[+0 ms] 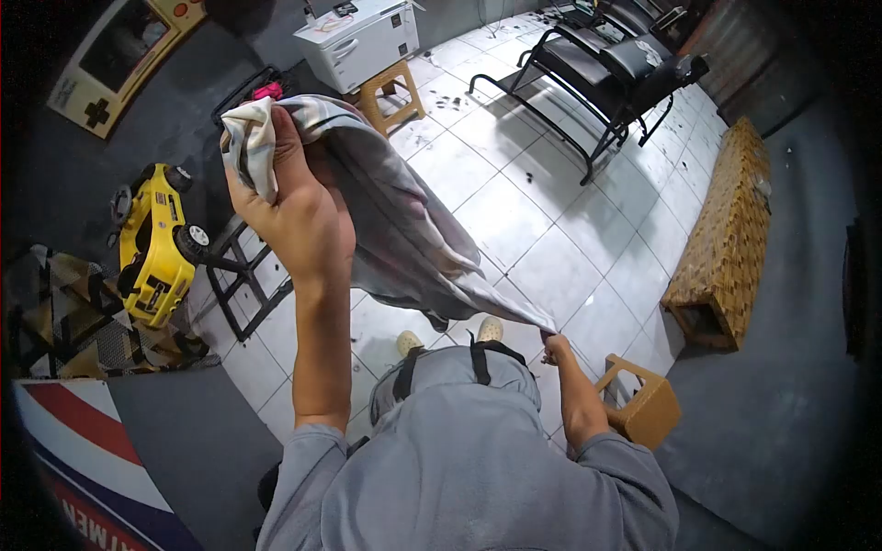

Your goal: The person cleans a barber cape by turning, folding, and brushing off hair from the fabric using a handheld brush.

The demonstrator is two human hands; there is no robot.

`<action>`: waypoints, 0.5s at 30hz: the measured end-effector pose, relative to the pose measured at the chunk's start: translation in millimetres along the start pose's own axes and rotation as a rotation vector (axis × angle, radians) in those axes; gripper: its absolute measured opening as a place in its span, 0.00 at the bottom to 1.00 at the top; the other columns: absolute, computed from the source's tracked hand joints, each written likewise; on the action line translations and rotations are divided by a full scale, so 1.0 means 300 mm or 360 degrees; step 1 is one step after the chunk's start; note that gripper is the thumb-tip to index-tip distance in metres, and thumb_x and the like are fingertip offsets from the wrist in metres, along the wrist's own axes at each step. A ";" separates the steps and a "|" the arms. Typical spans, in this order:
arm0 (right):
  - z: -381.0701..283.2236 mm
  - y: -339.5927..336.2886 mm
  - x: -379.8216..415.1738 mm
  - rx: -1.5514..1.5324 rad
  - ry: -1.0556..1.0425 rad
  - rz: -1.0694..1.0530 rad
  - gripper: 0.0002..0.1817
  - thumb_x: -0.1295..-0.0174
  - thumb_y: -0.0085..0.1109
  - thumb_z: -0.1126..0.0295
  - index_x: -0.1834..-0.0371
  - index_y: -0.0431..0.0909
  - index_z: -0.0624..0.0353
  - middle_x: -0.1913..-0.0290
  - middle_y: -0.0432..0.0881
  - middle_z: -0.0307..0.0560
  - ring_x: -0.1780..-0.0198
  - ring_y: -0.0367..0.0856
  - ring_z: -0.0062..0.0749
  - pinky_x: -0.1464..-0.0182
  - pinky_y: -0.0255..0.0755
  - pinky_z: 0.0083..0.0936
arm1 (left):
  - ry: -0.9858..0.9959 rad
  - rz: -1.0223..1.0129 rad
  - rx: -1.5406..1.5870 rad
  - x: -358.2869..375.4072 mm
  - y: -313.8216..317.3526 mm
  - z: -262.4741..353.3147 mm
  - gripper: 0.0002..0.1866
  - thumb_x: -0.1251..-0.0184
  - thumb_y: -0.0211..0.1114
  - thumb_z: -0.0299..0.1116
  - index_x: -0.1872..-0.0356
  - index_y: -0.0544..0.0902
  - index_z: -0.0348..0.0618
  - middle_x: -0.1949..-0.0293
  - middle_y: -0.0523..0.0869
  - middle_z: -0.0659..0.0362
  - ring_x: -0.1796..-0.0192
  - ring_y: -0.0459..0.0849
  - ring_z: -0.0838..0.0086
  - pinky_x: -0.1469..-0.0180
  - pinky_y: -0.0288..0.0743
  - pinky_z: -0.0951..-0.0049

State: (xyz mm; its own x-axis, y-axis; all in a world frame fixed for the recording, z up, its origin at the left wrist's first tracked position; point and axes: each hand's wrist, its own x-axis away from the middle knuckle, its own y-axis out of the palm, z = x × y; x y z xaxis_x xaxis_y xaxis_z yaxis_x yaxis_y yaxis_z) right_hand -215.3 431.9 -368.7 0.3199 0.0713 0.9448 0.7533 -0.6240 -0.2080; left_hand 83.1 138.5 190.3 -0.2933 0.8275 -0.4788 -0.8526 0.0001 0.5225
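A large grey cloth [395, 202] with pale patterned parts hangs stretched between my two hands. My left hand [294, 184] is raised at the upper left, its fingers closed on a bunched corner of the cloth. Lower down on the right, my right hand [554, 348] grips the opposite end, where the fabric narrows to a point. The middle of the cloth sags in folds above the tiled floor, partly hiding a black metal frame [241, 275] beside it.
A yellow toy car [158, 243] lies at the left. Brown stools stand near the white chest [363, 46] and by my right elbow [648, 409]. Black reclining chairs [597, 78] are at the back; a long woven basket [730, 230] lies at the right.
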 end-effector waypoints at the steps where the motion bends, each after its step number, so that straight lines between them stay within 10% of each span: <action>1: 0.004 -0.026 -0.087 -0.0329 0.0133 -0.0129 0.13 0.43 0.49 0.66 0.82 0.63 0.57 0.88 0.61 0.42 0.90 0.62 0.28 0.91 0.59 0.24 | 0.0017 0.0004 -0.0016 -0.001 -0.003 -0.002 0.09 0.35 0.58 0.28 0.57 0.74 0.36 0.64 0.78 0.61 0.62 0.77 0.83 0.58 0.72 0.84; 5: -0.111 0.127 0.190 -0.0713 -0.0265 0.0002 0.25 0.42 0.47 0.41 0.82 0.59 0.49 0.89 0.55 0.33 0.90 0.56 0.21 0.90 0.51 0.19 | -0.0156 -0.0183 -0.0120 0.036 -0.015 -0.034 0.13 0.37 0.62 0.33 0.55 0.75 0.37 0.62 0.80 0.59 0.63 0.80 0.78 0.60 0.75 0.80; 9: -0.393 0.353 0.835 -0.0442 -0.1006 -0.0421 0.25 0.38 0.42 0.40 0.81 0.59 0.48 0.89 0.54 0.30 0.91 0.50 0.18 0.89 0.45 0.19 | 0.0485 -0.0773 -0.1023 0.091 0.015 -0.077 0.10 0.42 0.58 0.19 0.58 0.74 0.36 0.64 0.78 0.60 0.61 0.77 0.79 0.57 0.71 0.80; 11: -0.450 0.457 1.097 -0.0449 -0.1550 -0.0708 0.26 0.36 0.38 0.39 0.80 0.60 0.48 0.89 0.55 0.30 0.90 0.51 0.17 0.89 0.47 0.18 | 0.0437 -0.0897 -0.1122 0.143 0.057 -0.093 0.13 0.47 0.55 0.17 0.59 0.73 0.34 0.63 0.75 0.56 0.60 0.76 0.73 0.54 0.68 0.77; 15: -0.430 0.577 1.449 -0.0593 -0.1584 -0.1291 0.28 0.37 0.32 0.37 0.74 0.63 0.52 0.84 0.60 0.32 0.86 0.57 0.15 0.86 0.53 0.17 | 0.0197 -0.0987 -0.0893 0.204 0.091 -0.125 0.19 0.57 0.56 0.15 0.59 0.71 0.35 0.64 0.71 0.52 0.63 0.74 0.61 0.58 0.69 0.70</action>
State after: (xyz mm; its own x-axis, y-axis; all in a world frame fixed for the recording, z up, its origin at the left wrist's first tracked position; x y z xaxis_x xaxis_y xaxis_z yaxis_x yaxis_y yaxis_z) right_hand -19.9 254.4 38.7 0.2594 0.9542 0.1488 0.7785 -0.2978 0.5526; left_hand 25.6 168.0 148.8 0.2814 0.7021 -0.6541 -0.9535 0.1282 -0.2726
